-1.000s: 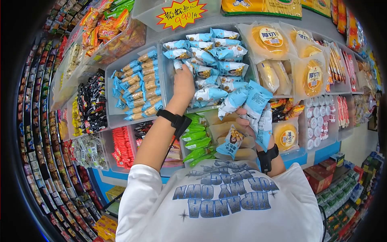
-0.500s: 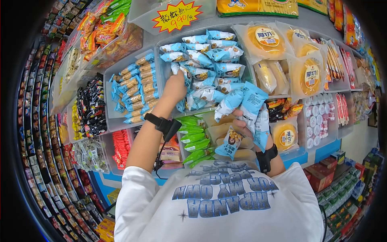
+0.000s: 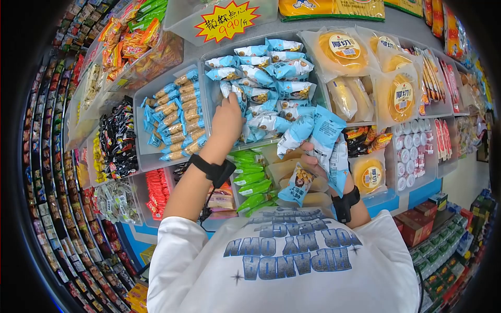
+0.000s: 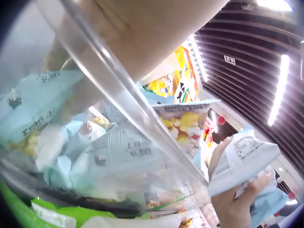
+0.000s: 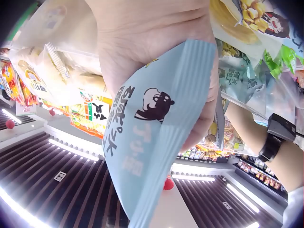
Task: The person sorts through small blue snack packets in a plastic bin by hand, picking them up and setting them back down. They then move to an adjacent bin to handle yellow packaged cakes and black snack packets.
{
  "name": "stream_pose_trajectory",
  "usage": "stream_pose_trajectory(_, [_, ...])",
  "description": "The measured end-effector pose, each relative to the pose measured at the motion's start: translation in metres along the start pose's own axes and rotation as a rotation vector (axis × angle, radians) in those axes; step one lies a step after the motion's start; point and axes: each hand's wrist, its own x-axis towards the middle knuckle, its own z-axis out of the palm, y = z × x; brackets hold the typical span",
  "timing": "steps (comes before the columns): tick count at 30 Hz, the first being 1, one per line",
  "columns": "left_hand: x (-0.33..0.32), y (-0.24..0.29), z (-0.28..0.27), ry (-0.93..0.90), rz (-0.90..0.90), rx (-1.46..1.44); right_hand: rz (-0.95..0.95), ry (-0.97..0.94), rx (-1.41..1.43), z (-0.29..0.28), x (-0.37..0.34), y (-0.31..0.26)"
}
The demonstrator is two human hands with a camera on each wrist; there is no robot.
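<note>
Working over a grey worktop [image 3: 293,25] in a shop, between packed shelves [image 3: 68,193] at left and stacked boxes [image 3: 417,227] low at right, under a dark slatted ceiling [image 4: 237,52] with bright strip lights [image 4: 279,90]. Facing a starburst price sign [image 3: 228,22] and yellow bags [image 3: 334,8] at the back. Blocked partly in the left wrist view by a clear bin wall [image 4: 121,83], between camera and left hand [image 3: 227,120]. Reaching with that hand into the middle bin [image 3: 321,94], full of blue-and-white packets [image 3: 295,89], down at one by the left side; cannot tell, from hidden fingertips, whether fingers apart, together or clamped. Gripping several more blue packets [image 3: 327,130] in the right hand [image 5: 152,35], fingers clamped on them, at the near right corner of the same bin. Seeing also a loose packet [image 3: 297,184] lying on bagged cakes below. Finding brown rolls [image 3: 169,120] in the bin to the left, large round cakes [image 3: 342,49] to the right, black packets [image 3: 117,138] farther left, white tubs [image 3: 412,151] farther right, and, nearer the body, red packets [image 3: 156,190] and green packets [image 3: 253,180] in lower bins.
</note>
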Motion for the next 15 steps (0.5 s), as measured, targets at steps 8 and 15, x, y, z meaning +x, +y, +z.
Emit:
stream_pose_trajectory(8, [-0.019,-0.002,-0.020,-0.223,-0.121,0.086,0.020,-0.009,0.051,0.000,0.000,0.000])
stream_pose_trajectory(15, [-0.007,-0.018,0.005,-0.215,0.007,0.145,0.008,-0.051,0.018,-0.007,-0.001,0.001])
